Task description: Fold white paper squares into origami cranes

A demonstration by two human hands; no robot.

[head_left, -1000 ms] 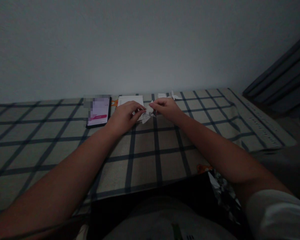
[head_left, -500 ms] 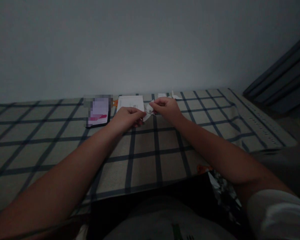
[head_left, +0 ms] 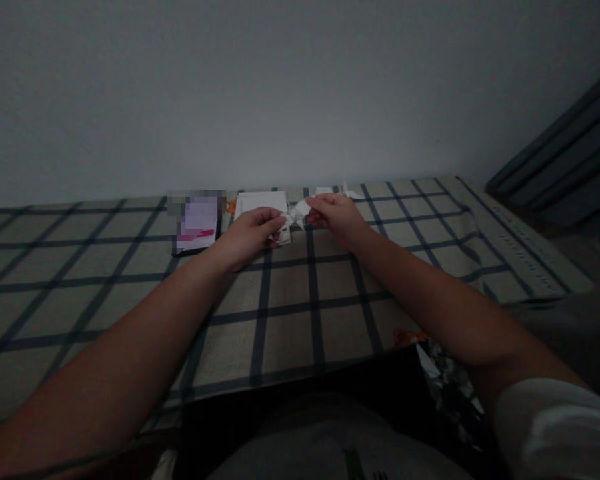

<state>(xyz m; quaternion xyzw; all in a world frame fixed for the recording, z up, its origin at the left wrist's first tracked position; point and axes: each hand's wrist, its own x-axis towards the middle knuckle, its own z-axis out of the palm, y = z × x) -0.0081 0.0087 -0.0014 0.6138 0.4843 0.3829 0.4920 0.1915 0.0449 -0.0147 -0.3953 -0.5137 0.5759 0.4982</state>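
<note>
A crumpled piece of white paper (head_left: 296, 213) stretches between my two hands above the checked cloth. My left hand (head_left: 254, 230) pinches its left end between thumb and fingers. On the other end, my right hand (head_left: 336, 215) has its thumb and fingertips closed. Just behind my left hand lies a flat white sheet or booklet (head_left: 261, 200), partly covered by that hand. Small white paper scraps (head_left: 351, 191) rest beyond my right hand. The dim light hides fine detail on the paper.
A phone (head_left: 200, 223) with a lit screen lies on the checked cloth (head_left: 290, 307), left of my hands. Something orange (head_left: 231, 206) sits beside it. Near my right forearm are another orange item (head_left: 409, 337) and crinkled silvery material (head_left: 450, 380). A wall (head_left: 300, 100) stands behind.
The paper between my hands is spread wider, with more of it showing. My left hand has shifted slightly up and left, my right hand slightly right.
</note>
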